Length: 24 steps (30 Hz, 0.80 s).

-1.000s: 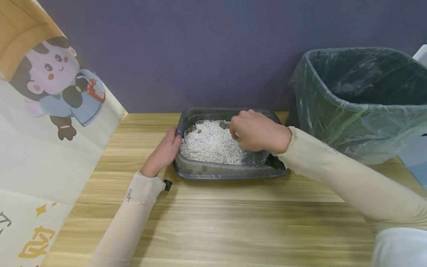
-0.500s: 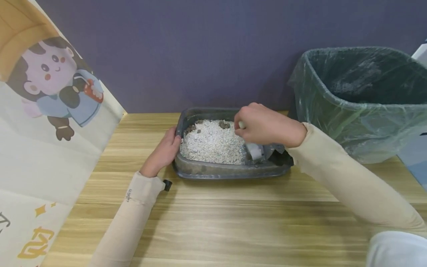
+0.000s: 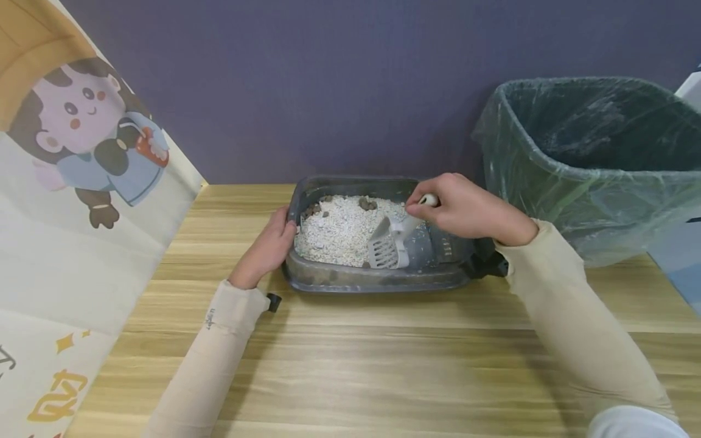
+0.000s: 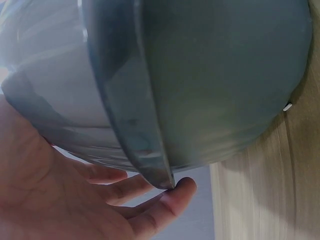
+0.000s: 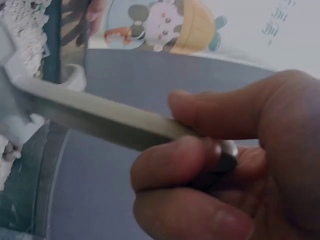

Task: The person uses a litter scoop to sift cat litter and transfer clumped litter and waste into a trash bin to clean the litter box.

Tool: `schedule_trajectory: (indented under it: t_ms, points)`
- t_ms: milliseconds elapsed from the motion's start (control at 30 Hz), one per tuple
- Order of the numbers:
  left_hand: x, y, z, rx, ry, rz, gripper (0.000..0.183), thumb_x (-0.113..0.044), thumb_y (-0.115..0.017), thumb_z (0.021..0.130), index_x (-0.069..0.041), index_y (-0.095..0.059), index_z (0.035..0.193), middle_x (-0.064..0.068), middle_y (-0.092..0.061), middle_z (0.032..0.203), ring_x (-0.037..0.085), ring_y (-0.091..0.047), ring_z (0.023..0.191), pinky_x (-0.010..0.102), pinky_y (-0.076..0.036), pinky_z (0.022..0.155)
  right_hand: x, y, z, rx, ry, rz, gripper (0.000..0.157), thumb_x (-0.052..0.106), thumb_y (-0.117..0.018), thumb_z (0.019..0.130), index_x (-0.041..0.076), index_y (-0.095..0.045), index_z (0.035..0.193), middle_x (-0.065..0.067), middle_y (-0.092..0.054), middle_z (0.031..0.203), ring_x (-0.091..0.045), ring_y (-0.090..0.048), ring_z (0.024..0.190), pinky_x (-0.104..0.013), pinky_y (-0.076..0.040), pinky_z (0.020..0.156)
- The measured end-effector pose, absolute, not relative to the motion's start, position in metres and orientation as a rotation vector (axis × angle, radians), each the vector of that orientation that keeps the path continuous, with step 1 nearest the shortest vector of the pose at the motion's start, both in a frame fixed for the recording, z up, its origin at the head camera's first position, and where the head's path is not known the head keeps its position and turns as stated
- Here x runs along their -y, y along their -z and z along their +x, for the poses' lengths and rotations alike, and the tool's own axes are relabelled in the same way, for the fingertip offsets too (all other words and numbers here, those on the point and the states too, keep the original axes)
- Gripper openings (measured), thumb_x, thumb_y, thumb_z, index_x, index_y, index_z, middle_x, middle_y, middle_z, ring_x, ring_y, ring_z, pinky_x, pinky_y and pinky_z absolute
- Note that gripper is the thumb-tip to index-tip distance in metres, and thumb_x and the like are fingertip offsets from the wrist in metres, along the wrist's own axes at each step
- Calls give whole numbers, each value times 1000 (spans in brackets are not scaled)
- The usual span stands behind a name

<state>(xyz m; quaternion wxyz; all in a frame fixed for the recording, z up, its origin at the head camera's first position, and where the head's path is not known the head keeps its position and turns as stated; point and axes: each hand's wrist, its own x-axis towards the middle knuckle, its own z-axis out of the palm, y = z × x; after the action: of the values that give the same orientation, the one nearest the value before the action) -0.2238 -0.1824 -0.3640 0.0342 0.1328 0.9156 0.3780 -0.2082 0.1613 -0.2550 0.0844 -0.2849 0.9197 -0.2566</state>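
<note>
Right hand (image 3: pixel 465 210) clasps the litter scoop (image 3: pixel 397 244) over the tray's front edge; left hand (image 3: pixel 267 246) grips the left rim.
The scoop's slotted head sits low inside the litter tray (image 3: pixel 378 281), near its front edge, where the white litter (image 3: pixel 336 234) gives way to bare floor; a hard push could flick granules over that low wall onto the table (image 3: pixel 378 359). A steep tilt might spill any load, and clumps (image 3: pixel 366 204) along the back edge may crumble if struck. Compared with half a second ago, the scoop head has swung left and the right hand has shifted right; the left hand has stayed put.
</note>
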Motion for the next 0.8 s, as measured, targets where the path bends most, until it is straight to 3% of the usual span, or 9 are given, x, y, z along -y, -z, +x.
schedule_trajectory:
  t_ms: [233, 333, 433, 567, 700, 800]
  points:
    - [182, 363, -223, -2801, -1171, 408, 55, -23, -23, 101, 7, -16, 146, 28, -23, 145, 37, -22, 136, 48, -21, 110, -170, 269, -219, -2684, 734, -813, 27, 27, -53, 98, 9, -68, 112, -1, -40, 44, -12, -24, 38, -34, -37, 50]
    - [181, 363, -223, -2798, -1171, 403, 55, -23, -23, 101, 7, -16, 146, 28, -23, 145, 36, -22, 136, 48, -20, 110, -169, 279, -223, -2623, 648, -831, 29, 24, -53, 98, 6, -67, 115, -1, -55, 57, -9, -35, 45, -36, -44, 62]
    - [182, 363, -224, -2795, -1167, 400, 55, -23, -23, 101, 7, -15, 146, 28, -22, 146, 36, -21, 136, 48, -19, 110, -167, 289, -224, -2554, 602, -857, 30, 23, -53, 98, 5, -66, 118, -3, -67, 82, -11, -41, 50, -38, -44, 73]
    - [181, 364, -224, -2797, -1166, 398, 56, -24, -22, 101, 7, -15, 147, 27, -22, 147, 36, -21, 137, 47, -19, 110, -161, 300, -221, -2522, 595, -870, 32, 25, -54, 97, 6, -66, 120, -4, -68, 93, -12, -37, 46, -36, -42, 69]
    - [182, 364, -225, -2800, -1158, 389, 56, -25, -21, 101, 7, -15, 147, 27, -22, 147, 35, -20, 137, 47, -20, 110, -152, 309, -219, -2489, 603, -861, 28, 23, -54, 97, 9, -67, 117, -3, -63, 77, -11, -32, 45, -32, -39, 57]
    - [182, 363, -225, -2801, -1157, 381, 56, -24, -21, 101, 7, -15, 147, 27, -22, 146, 36, -21, 137, 48, -19, 110, -142, 317, -218, -2440, 604, -894, 25, 20, -50, 99, 10, -70, 111, 1, -51, 65, -11, -33, 48, -31, -39, 58]
